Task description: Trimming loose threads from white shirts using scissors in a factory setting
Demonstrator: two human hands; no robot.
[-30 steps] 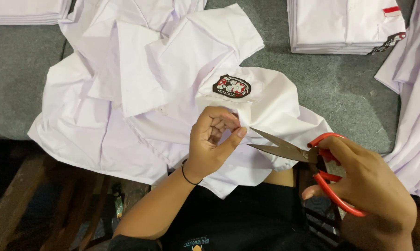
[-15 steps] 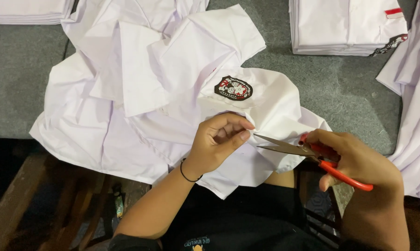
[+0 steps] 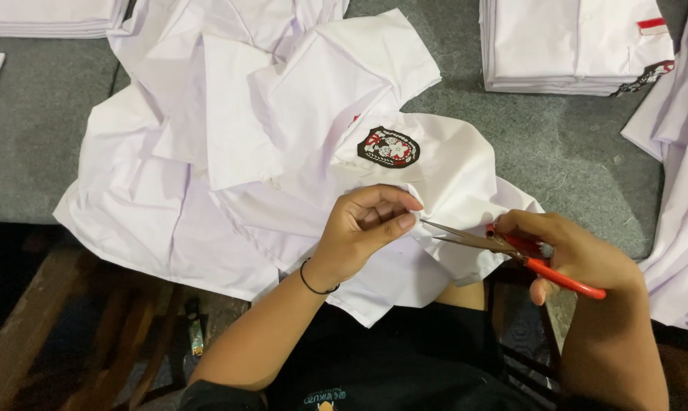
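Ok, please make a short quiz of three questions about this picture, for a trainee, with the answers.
1. True or false: the right hand holds scissors with red handles.
2. What does the left hand pinch? A) a white shirt B) a grey towel C) a black cap
3. Fill in: the stack of folded shirts lies on the grey ____.

Key:
1. True; the blades point toward the left hand.
2. A, the white shirt, just below its badge.
3. Table.

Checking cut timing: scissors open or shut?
Nearly shut: the scissors blades lie almost together, tips at the shirt fold by the left hand.
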